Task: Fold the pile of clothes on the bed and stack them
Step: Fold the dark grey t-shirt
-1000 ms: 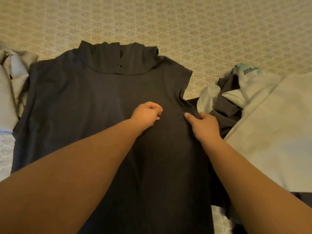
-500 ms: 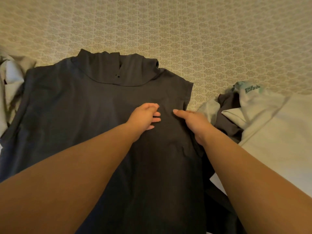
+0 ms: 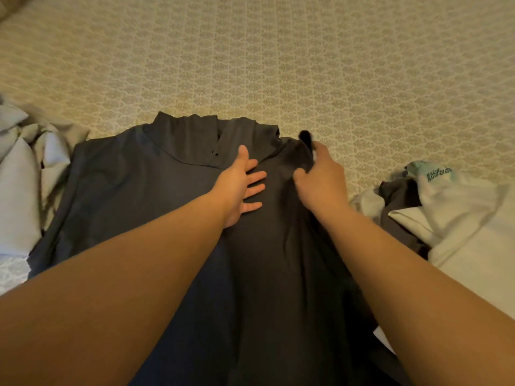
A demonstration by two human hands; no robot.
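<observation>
We're still pretty early in this one, by the looks of it. Over on the left there's a pale heap of clothes that looks crumpled, not folded, so that's waiting. In the middle the dark shirt is spread flat on the bed, collar pointing away from us, and that's the piece we're on. No tidy stack anywhere in view, so we'd say nearly everything is left to do.

Our left hand lies flat on the shirt's chest just below the collar, fingers straight and spread, pinning the cloth. Our right hand is curled around the shirt's right shoulder edge, pinching a bit of fabric that sticks up past the knuckles. Looks like the first side fold is about to start. On the far right sits another jumble, a white shirt with teal lettering over something dark.
</observation>
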